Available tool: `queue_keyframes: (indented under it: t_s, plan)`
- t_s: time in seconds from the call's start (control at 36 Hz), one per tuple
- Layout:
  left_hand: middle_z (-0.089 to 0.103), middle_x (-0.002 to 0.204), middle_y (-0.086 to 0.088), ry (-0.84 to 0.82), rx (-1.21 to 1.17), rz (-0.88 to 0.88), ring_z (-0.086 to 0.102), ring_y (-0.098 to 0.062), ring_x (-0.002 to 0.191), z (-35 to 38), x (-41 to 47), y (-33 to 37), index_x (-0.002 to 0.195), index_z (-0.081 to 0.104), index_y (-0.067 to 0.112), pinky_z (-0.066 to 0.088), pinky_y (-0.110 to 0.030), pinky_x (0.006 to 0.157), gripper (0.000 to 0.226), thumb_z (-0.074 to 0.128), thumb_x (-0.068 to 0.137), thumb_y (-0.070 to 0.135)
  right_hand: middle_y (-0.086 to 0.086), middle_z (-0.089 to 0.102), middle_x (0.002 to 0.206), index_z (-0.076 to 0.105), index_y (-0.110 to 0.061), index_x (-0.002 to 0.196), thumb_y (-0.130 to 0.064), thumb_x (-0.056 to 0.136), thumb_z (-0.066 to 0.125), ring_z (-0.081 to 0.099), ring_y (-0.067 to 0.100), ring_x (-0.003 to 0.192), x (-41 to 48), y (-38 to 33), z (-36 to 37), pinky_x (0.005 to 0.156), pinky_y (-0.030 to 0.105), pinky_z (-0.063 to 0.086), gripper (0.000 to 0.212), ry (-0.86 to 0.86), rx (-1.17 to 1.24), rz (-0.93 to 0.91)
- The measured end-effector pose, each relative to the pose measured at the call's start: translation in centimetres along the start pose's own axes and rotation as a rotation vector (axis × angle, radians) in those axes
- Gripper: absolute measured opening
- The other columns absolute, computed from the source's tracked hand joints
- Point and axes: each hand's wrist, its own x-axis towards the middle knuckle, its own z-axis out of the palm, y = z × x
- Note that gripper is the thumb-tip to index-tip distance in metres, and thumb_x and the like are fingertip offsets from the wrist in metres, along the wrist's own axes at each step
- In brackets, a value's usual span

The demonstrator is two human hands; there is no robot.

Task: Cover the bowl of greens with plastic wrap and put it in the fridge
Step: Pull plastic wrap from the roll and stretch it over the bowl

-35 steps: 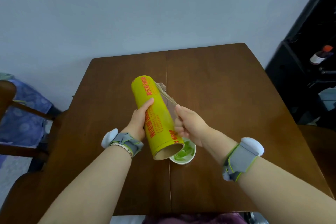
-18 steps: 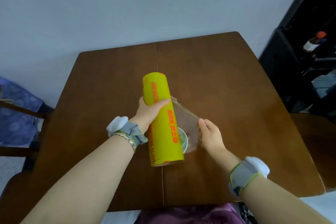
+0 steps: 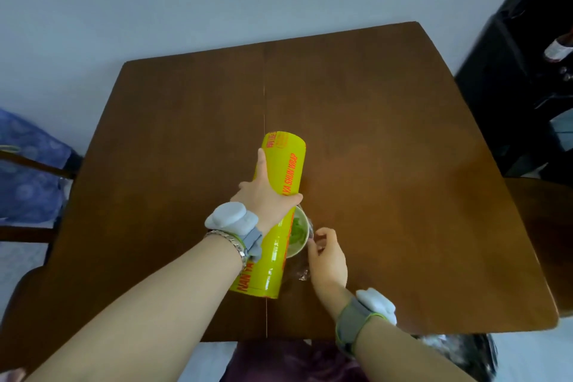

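Observation:
A yellow roll of plastic wrap (image 3: 277, 195) with red lettering lies lengthwise over the left side of a small white bowl of greens (image 3: 299, 234) on the brown wooden table (image 3: 387, 133). My left hand (image 3: 266, 195) grips the roll around its middle. My right hand (image 3: 325, 254) is just right of the bowl and pinches the clear film's crumpled free edge (image 3: 305, 273), which lies over the bowl's right rim. The roll hides the left half of the bowl.
A dark open cabinet or fridge (image 3: 527, 71) with a bottle (image 3: 556, 48) stands at the right. A wooden chair (image 3: 539, 242) sits by the table's right edge. Another chair with blue cloth (image 3: 28, 170) is at the left.
The roll came down from mid-air and now lies low across the bowl. My right hand drew the film out to the right and lowered it beside the bowl's rim.

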Motion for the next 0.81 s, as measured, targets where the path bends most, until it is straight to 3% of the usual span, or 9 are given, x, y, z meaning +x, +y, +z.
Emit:
queue_keyframes:
  t_s: [0.08,0.25,0.33,0.42,0.53,0.58,0.64,0.72,0.81]
  plan:
    - [0.052,0.123,-0.019,0.012,0.025,-0.008,0.062,-0.038,0.097,0.2,-0.2,0.1,0.145,-0.021,0.044,0.039,-0.032,0.069,0.114,0.062,0.069,0.067,-0.004,0.052,0.090,0.061,-0.016,0.096,-0.018,0.092,0.051,0.055,0.019,0.084,-0.1,0.3,0.1,0.067,0.027,0.039,0.011,0.040,-0.024,-0.145]
    - [0.051,0.122,-0.018,0.003,-0.002,-0.011,0.061,-0.037,0.096,0.2,-0.2,0.1,0.145,-0.019,0.044,0.039,-0.033,0.069,0.113,0.062,0.070,0.067,-0.001,0.059,0.099,0.067,-0.011,0.106,-0.015,0.094,0.045,0.052,0.012,0.088,-0.4,0.2,-0.9,0.079,0.021,0.039,0.025,-0.074,0.178,0.005]
    - [0.050,0.123,-0.017,-0.013,0.002,-0.003,0.060,-0.035,0.094,0.1,-0.3,0.2,0.145,-0.019,0.044,0.038,-0.033,0.068,0.112,0.062,0.071,0.067,-0.003,0.061,0.093,0.068,-0.015,0.107,-0.015,0.094,0.043,0.055,0.012,0.083,-0.5,0.2,-1.2,0.071,0.023,0.042,0.027,-0.133,0.140,0.021]
    - [0.050,0.123,-0.017,-0.026,0.007,0.003,0.060,-0.035,0.093,0.1,-0.3,0.1,0.145,-0.019,0.045,0.037,-0.032,0.068,0.112,0.062,0.070,0.068,0.002,0.065,0.073,0.067,-0.014,0.091,-0.009,0.086,0.049,0.059,0.017,0.063,0.8,-0.6,-1.4,0.053,0.023,0.044,0.020,-0.244,0.116,0.149]
    - [0.050,0.125,-0.017,-0.054,0.015,0.025,0.060,-0.035,0.099,0.0,-0.2,-0.3,0.144,-0.020,0.047,0.038,-0.032,0.069,0.114,0.061,0.068,0.070,0.007,0.062,0.068,0.054,-0.015,0.065,-0.011,0.078,0.055,0.059,0.024,0.069,3.4,-2.4,-2.6,0.065,0.031,0.047,0.014,-0.248,-0.009,0.258]
    - [0.051,0.125,-0.017,-0.074,0.015,0.039,0.060,-0.034,0.101,0.0,-0.2,-0.6,0.144,-0.021,0.047,0.038,-0.032,0.072,0.114,0.062,0.068,0.071,0.006,0.060,0.082,0.058,-0.013,0.083,-0.017,0.080,0.055,0.057,0.024,0.082,4.6,-3.5,-3.1,0.073,0.029,0.045,0.006,-0.125,0.019,0.219]
    - [0.052,0.124,-0.016,-0.081,0.020,0.055,0.060,-0.034,0.102,-0.1,-0.1,-0.5,0.143,-0.021,0.048,0.039,-0.033,0.074,0.115,0.062,0.067,0.071,0.006,0.060,0.086,0.062,-0.010,0.101,-0.022,0.086,0.052,0.057,0.022,0.082,5.9,-5.0,-2.9,0.077,0.033,0.049,0.021,-0.184,0.176,0.207]
    - [0.051,0.125,-0.016,-0.088,0.020,0.067,0.059,-0.033,0.104,-0.2,0.1,-0.6,0.143,-0.021,0.048,0.040,-0.034,0.077,0.114,0.062,0.067,0.071,0.002,0.057,0.066,0.059,-0.010,0.080,-0.022,0.093,0.050,0.054,0.013,0.062,6.5,-6.9,-2.0,0.060,0.025,0.046,0.020,-0.436,0.394,0.271]
    - [0.051,0.125,-0.015,-0.104,0.010,0.068,0.059,-0.033,0.104,-0.2,0.0,-0.7,0.143,-0.022,0.048,0.043,-0.034,0.079,0.114,0.062,0.068,0.071,-0.004,0.057,0.045,0.059,-0.014,0.063,-0.008,0.091,0.051,0.049,0.007,0.040,6.5,-7.6,-1.5,0.046,0.020,0.039,0.029,-0.469,0.425,0.252]
